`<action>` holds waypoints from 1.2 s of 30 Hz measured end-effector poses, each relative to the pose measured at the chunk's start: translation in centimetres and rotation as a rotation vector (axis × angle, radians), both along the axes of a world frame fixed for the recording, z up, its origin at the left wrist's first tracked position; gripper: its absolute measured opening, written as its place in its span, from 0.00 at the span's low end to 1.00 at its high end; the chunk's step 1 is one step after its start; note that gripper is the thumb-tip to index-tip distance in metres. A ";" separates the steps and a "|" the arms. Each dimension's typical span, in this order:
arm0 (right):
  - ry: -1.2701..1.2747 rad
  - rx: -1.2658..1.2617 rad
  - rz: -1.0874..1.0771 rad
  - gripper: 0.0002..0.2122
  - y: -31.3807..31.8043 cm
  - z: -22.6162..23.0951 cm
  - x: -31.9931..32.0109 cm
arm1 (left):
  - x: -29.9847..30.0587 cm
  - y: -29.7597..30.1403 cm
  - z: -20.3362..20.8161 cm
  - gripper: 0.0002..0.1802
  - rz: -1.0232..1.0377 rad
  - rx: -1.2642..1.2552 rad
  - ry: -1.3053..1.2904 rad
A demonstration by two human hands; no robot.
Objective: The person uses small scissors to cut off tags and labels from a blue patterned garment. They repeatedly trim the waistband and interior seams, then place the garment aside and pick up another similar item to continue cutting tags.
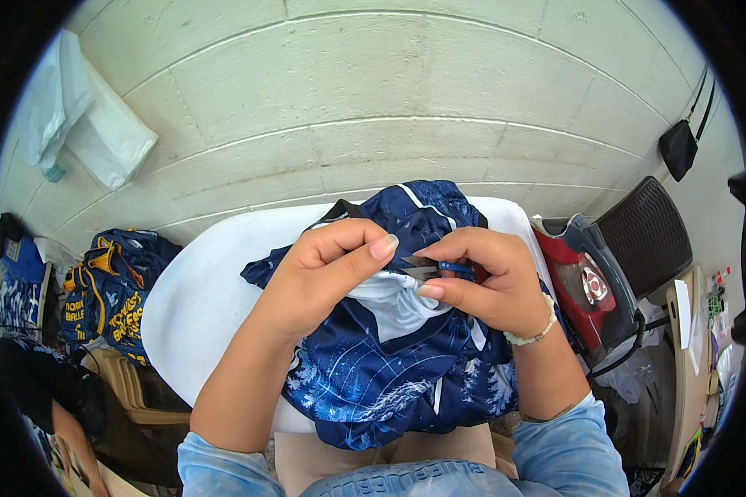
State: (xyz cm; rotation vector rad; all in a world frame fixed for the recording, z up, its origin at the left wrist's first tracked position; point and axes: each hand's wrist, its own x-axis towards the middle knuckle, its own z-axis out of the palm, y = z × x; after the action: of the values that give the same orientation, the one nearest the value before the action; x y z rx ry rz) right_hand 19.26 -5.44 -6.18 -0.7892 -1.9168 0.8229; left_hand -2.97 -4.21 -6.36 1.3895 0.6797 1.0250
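A navy blue garment [373,373] with white and light-blue snowy tree prints lies bunched on a white padded board [203,290]. Its pale inner side is turned out in the middle. My right hand [506,277], a beaded bracelet at its wrist, grips small thread snips [423,271] with blue handles. Their dark blades point left, close to the folded pale fabric edge. Just left of the blades, the thumb and forefinger of my left hand [323,261] are pinched together above the fabric. Whatever sits between those fingertips is too small or hidden to tell.
Navy garments with yellow lettering [112,290] are piled at left, above stacked tan chairs [133,385]. Another person's arm [75,439] shows at lower left. On the right are a red and grey bag [576,277] and a brown woven chair back [646,236]. A pale wall [373,99] rises behind.
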 end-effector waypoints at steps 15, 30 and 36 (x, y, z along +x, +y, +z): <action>0.031 0.038 0.038 0.10 0.2 -0.1 -0.1 | 0.0 0.1 -0.2 0.12 0.003 -0.005 -0.004; 0.021 0.142 -0.064 0.14 0.3 -0.2 0.2 | 0.2 0.1 -0.4 0.11 0.026 -0.066 -0.082; 0.005 0.360 -0.122 0.16 0.0 0.6 -0.1 | 0.1 0.4 -0.7 0.11 0.028 -0.077 -0.118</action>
State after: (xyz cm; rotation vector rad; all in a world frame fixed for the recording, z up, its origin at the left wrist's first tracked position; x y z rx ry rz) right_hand 19.20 -5.45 -5.58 -0.6721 -1.9180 0.3881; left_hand -2.84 -3.83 -7.03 1.2461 0.6463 1.0825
